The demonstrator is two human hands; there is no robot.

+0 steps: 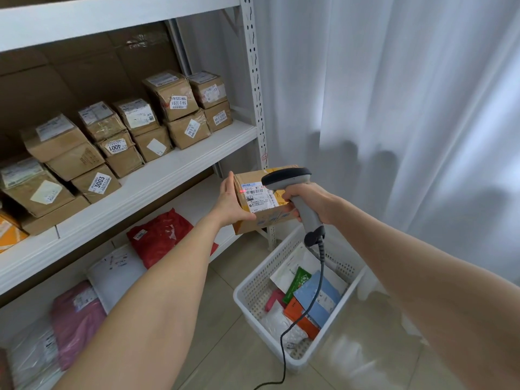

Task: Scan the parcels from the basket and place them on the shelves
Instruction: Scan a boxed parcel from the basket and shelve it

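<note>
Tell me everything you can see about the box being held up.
The box is small, brown cardboard, sealed with glossy tape. A white label with barcodes and "501E" faces the camera, slightly tilted, and a red scan dot sits at the label's left edge. The left hand holds the box by its left end, in the air before the shelf post and above the basket. The scanner, held by the right hand, covers its upper right corner in this view.

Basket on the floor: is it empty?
No, the basket holds several packets, orange, blue and green among them.
</note>
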